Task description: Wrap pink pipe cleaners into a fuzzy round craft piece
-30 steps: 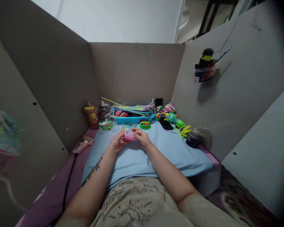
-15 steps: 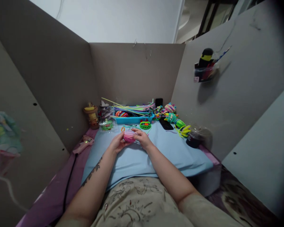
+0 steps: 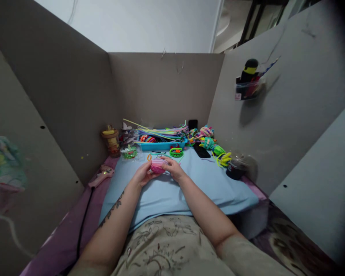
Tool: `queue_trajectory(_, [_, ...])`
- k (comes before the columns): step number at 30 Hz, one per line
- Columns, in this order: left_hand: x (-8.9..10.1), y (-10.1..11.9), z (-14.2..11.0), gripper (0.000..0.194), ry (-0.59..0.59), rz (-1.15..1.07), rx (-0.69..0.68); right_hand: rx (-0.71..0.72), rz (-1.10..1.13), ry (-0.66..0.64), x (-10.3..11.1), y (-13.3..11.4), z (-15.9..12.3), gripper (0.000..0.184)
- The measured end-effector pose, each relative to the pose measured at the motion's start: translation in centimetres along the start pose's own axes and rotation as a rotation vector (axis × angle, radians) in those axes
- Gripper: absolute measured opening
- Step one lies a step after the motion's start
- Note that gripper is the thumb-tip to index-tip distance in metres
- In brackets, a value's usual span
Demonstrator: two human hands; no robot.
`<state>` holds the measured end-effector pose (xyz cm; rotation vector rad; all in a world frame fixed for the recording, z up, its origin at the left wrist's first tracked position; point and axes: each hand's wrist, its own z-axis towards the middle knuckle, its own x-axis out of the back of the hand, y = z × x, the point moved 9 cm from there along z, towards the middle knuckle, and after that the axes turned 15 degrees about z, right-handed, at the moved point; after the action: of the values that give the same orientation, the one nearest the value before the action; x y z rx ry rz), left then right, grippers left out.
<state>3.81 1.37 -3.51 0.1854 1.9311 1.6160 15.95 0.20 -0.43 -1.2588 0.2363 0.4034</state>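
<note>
Between my hands is a rounded pink piece (image 3: 158, 166) with lighter and darker pink bands, which looks coiled from fuzzy pipe cleaners. My left hand (image 3: 143, 173) is closed round its left side. The fingers of my right hand (image 3: 174, 168) grip its right side and upper edge. Just beyond the hands lie a small orange ring (image 3: 149, 156) and a green coiled piece (image 3: 176, 152) with orange and red bits. The underside of the pink piece is hidden by my fingers.
A blue tray (image 3: 161, 146) of pipe cleaners stands at the back. A pink glue gun (image 3: 102, 175) with a black cord lies left. A dark phone (image 3: 202, 150), coiled pieces (image 3: 208, 143) and a black-based tub (image 3: 236, 168) are to the right. Grey panels (image 3: 166, 84) surround the table.
The pink piece has turned slightly in my hands and shows more of its banded face. Both hands stay in nearly the same place.
</note>
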Motion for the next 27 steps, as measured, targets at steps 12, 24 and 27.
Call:
queue_trajectory(12, [-0.8,0.2,-0.1,0.034,-0.016,0.144,-0.028,-0.087,0.168,-0.043,-0.2,0.1,-0.5,0.047])
queue_trajectory(24, [-1.2,0.8,-0.3,0.043,-0.036,0.170,-0.070,-0.070,0.239,-0.001,-0.5,0.8,-0.4,0.050])
queue_trajectory(27, [-0.7,0.8,-0.1,0.042,0.005,0.190,-0.085,-0.076,0.211,0.018,-0.5,1.1,-0.3,0.047])
